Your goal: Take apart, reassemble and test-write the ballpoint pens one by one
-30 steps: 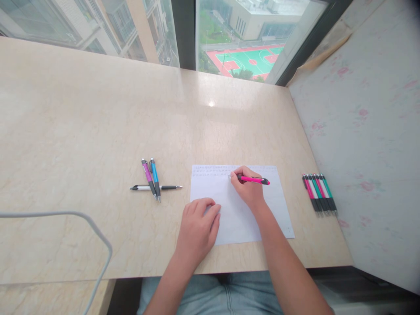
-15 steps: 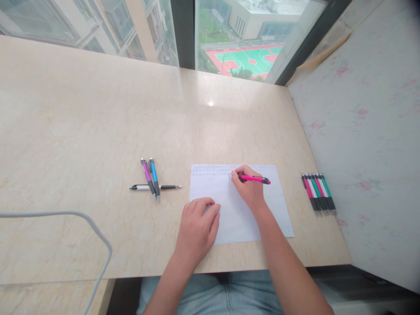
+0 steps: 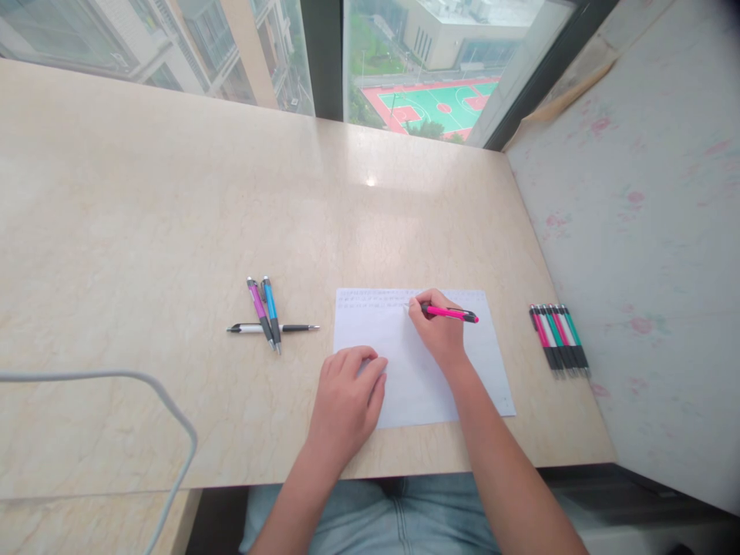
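A white sheet of paper (image 3: 422,370) lies on the beige marble table (image 3: 173,208), with a few faint lines of writing along its top edge. My right hand (image 3: 438,331) is closed on a pink pen (image 3: 451,313), its tip touching the paper in the written lines. My left hand (image 3: 347,397) rests on the sheet's left edge, fingers loosely curled and pressing down, holding nothing.
Left of the paper lie a purple pen (image 3: 257,310) and a blue pen (image 3: 270,307) across a white and black pen (image 3: 271,327). A row of several pens (image 3: 558,338) lies near the right table edge. A grey cable (image 3: 144,401) loops at the lower left. Windows run along the far side.
My right hand and the pink pen have shifted slightly to the right along the written line. The left hand has stayed in place.
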Demonstrator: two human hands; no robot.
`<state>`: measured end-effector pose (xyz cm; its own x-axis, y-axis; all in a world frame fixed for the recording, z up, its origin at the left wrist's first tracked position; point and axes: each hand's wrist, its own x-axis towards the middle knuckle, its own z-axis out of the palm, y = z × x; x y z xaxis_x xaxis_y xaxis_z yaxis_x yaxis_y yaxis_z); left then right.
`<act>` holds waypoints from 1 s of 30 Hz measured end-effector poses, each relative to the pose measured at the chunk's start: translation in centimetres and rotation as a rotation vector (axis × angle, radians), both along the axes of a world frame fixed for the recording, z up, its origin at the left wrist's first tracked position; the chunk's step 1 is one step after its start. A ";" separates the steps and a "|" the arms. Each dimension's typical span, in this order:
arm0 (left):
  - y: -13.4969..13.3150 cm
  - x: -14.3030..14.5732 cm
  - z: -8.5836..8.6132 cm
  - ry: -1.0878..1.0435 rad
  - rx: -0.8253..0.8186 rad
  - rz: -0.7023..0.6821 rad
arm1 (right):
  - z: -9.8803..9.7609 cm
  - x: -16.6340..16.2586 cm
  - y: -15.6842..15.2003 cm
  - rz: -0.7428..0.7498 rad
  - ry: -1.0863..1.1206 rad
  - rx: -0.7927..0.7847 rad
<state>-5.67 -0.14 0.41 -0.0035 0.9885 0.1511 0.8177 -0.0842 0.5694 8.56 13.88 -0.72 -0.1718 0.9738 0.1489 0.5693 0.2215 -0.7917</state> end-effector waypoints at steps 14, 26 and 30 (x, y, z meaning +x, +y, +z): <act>0.0 0.0 -0.1 -0.004 -0.007 0.000 | -0.2 1.1 0.4 -0.099 0.294 -0.139; 0.1 0.0 0.1 0.023 0.057 -0.011 | 2.0 2.8 -2.5 0.008 0.716 -0.428; 0.2 0.0 0.0 0.035 0.095 -0.017 | 2.4 4.1 -6.1 -0.011 0.783 -0.596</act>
<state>-5.66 0.06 0.39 0.0196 0.9696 0.2439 0.8348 -0.1501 0.5297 12.68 7.83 1.72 -0.2243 0.9273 -0.2996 -0.1638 -0.3389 -0.9265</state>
